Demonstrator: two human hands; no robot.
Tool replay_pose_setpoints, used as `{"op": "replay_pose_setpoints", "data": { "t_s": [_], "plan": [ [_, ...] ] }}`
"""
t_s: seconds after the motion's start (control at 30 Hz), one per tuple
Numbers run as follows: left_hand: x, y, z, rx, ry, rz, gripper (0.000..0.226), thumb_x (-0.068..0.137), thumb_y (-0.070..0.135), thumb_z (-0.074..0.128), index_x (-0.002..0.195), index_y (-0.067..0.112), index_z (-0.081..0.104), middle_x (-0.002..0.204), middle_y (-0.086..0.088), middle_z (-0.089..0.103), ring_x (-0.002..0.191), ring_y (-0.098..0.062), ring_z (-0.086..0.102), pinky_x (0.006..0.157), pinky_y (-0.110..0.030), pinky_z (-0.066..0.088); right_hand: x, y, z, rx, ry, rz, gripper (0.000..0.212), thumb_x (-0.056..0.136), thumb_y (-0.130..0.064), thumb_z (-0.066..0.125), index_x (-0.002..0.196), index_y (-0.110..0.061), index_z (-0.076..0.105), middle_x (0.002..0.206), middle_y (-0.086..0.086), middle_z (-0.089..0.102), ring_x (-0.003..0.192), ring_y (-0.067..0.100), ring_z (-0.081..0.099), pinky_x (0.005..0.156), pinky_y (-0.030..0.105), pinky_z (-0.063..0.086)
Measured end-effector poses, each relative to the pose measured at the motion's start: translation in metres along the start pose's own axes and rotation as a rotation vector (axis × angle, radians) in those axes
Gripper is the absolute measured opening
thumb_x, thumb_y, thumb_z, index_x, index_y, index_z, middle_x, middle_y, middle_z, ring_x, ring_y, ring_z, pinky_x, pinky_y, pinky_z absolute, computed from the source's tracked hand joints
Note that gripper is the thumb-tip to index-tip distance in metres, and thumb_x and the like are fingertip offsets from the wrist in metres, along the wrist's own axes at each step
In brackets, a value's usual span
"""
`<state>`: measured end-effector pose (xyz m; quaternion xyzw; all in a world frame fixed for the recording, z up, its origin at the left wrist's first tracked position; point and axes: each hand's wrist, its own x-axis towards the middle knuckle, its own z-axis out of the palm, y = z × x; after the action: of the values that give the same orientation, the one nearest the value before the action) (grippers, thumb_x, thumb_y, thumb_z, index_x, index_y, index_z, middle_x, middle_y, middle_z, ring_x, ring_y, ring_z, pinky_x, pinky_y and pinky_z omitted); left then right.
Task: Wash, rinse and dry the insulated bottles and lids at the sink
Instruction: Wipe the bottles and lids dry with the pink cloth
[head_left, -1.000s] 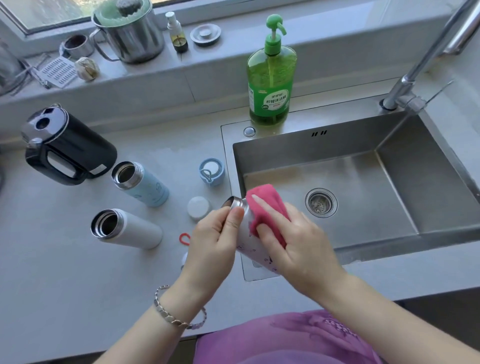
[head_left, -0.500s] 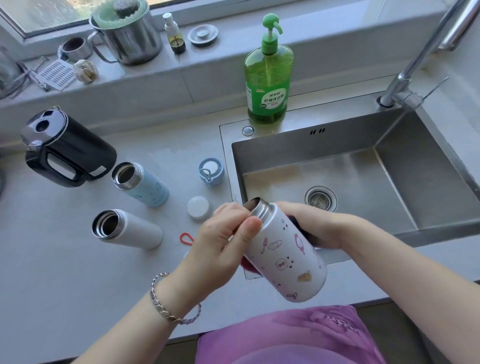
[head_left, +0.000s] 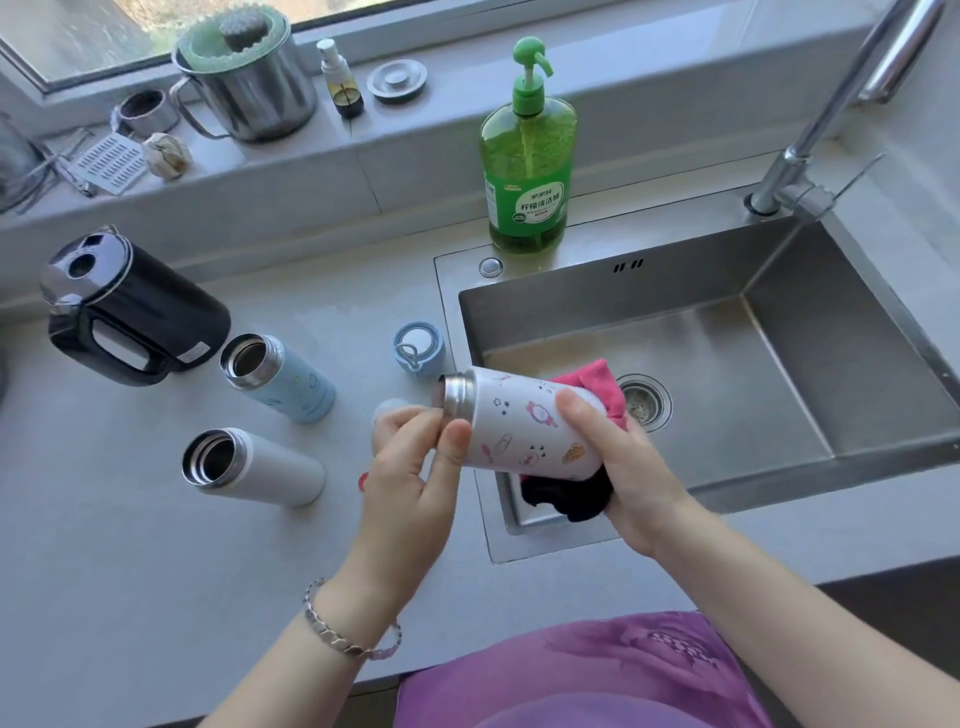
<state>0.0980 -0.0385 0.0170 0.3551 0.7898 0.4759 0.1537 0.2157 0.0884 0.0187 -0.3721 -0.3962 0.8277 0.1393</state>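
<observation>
Holds patterned bottle (head_left: 524, 423) sideways above near-left corner of sink (head_left: 597, 312). Pinches its steel neck with fingers of left hand (head_left: 410, 467); wraps fingers of right hand (head_left: 618, 457) round base and pink cloth (head_left: 597, 382). Judged mid-wipe. Leaves blue bottle (head_left: 280, 379), white bottle (head_left: 254, 465), blue lid (head_left: 418, 348) on desk (head_left: 130, 545), seemingly untreated.

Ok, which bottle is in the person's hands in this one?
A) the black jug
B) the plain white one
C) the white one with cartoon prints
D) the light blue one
C: the left hand pinches the steel neck of the printed bottle and the right hand grips its body with the pink cloth; the light blue bottle and plain white bottle sit on the counter.
</observation>
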Motion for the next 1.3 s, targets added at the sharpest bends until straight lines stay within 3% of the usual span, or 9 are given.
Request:
{"op": "replay_pose_setpoints", "data": {
  "t_s": [0.1, 0.23, 0.33, 0.5, 0.6, 0.8, 0.97, 1.13, 1.3],
  "plan": [
    [0.005, 0.004, -0.009, 0.096, 0.038, 0.006, 0.046, 0.071, 0.051, 0.054, 0.115, 0.036, 0.052, 0.112, 0.012, 0.045, 0.113, -0.01, 0.04, 0.101, -0.01, 0.03, 0.004, 0.0, -0.011, -0.17, 0.086, -0.168, 0.046, 0.066, -0.028, 0.071, 0.108, -0.017, 0.058, 0.085, 0.003, 0.064, 0.065, 0.022, 0.064, 0.042, 0.026, 0.049],
    [0.01, 0.015, 0.001, 0.582, -0.285, 0.314, 0.101, 0.056, 0.061, 0.061, 0.141, 0.018, 0.029, 0.132, -0.003, 0.048, 0.122, -0.019, 0.043, 0.102, -0.034, 0.038, 0.006, -0.003, -0.018, -0.554, -0.003, -0.394, 0.057, 0.057, -0.043, 0.078, 0.111, -0.035, 0.061, 0.106, -0.004, 0.061, 0.085, 0.011, 0.062, 0.068, 0.027, 0.05],
    [0.01, 0.026, 0.017, 0.548, -0.243, 0.181, 0.083, 0.054, 0.045, 0.071, 0.13, 0.032, 0.04, 0.107, 0.01, 0.06, 0.095, -0.018, 0.058, 0.072, -0.028, 0.048, -0.001, -0.003, -0.009, -0.718, 0.018, -0.532, 0.056, 0.063, -0.054, 0.067, 0.117, -0.041, 0.06, 0.112, -0.007, 0.055, 0.103, 0.002, 0.055, 0.087, 0.018, 0.045],
    [0.01, 0.033, 0.024, 0.069, -0.202, -0.15, 0.055, 0.057, 0.026, 0.08, 0.103, 0.039, 0.053, 0.086, 0.01, 0.063, 0.078, -0.008, 0.059, 0.066, -0.032, 0.052, -0.013, 0.013, -0.006, -0.833, 0.101, -0.785, 0.057, 0.085, -0.063, 0.044, 0.127, -0.026, 0.057, 0.134, 0.004, 0.047, 0.126, 0.017, 0.044, 0.103, 0.035, 0.039],
    [0.009, 0.031, 0.023, -0.039, -0.205, -0.237, 0.054, 0.055, 0.022, 0.081, 0.097, 0.042, 0.054, 0.08, 0.009, 0.065, 0.07, -0.005, 0.06, 0.061, -0.032, 0.055, -0.016, 0.019, -0.011, -0.921, 0.081, -0.973, 0.042, 0.095, -0.048, 0.039, 0.124, -0.023, 0.056, 0.136, -0.001, 0.046, 0.128, 0.02, 0.044, 0.106, 0.035, 0.036],
    [0.009, 0.025, 0.022, 0.038, -0.197, -0.175, 0.063, 0.053, 0.02, 0.084, 0.104, 0.041, 0.053, 0.081, 0.009, 0.061, 0.071, -0.008, 0.059, 0.061, -0.034, 0.055, 0.005, -0.01, 0.005, -0.592, 0.086, -0.615, 0.03, 0.085, -0.044, 0.044, 0.102, -0.037, 0.068, 0.11, -0.019, 0.061, 0.104, -0.003, 0.056, 0.088, 0.017, 0.042],
    [0.011, 0.023, 0.021, -0.044, -0.215, -0.28, 0.06, 0.053, 0.019, 0.081, 0.102, 0.042, 0.055, 0.077, 0.008, 0.063, 0.062, -0.01, 0.059, 0.052, -0.036, 0.056, -0.007, 0.008, 0.013, -0.713, 0.151, -0.718, 0.034, 0.089, -0.039, 0.046, 0.113, -0.027, 0.067, 0.121, -0.008, 0.059, 0.112, 0.001, 0.053, 0.093, 0.015, 0.042],
    [0.007, 0.034, 0.018, 0.003, -0.338, -0.254, 0.056, 0.054, 0.018, 0.083, 0.098, 0.04, 0.056, 0.076, 0.008, 0.062, 0.06, -0.005, 0.057, 0.045, -0.018, 0.05, 0.014, -0.012, 0.0, -0.278, 0.123, -0.189, 0.029, 0.096, -0.029, 0.045, 0.101, -0.019, 0.072, 0.074, -0.003, 0.06, 0.064, 0.012, 0.05, 0.045, 0.014, 0.038],
    [0.044, 0.043, 0.033, -0.571, -0.252, -0.587, 0.046, 0.062, 0.028, 0.079, 0.103, 0.014, 0.064, 0.088, -0.004, 0.071, 0.074, -0.016, 0.067, 0.054, -0.027, 0.054, 0.011, -0.002, 0.007, -0.238, 0.152, -0.322, 0.02, 0.099, -0.026, 0.041, 0.097, -0.027, 0.061, 0.059, -0.021, 0.057, 0.058, -0.004, 0.052, 0.059, 0.012, 0.042]
  ]
}}
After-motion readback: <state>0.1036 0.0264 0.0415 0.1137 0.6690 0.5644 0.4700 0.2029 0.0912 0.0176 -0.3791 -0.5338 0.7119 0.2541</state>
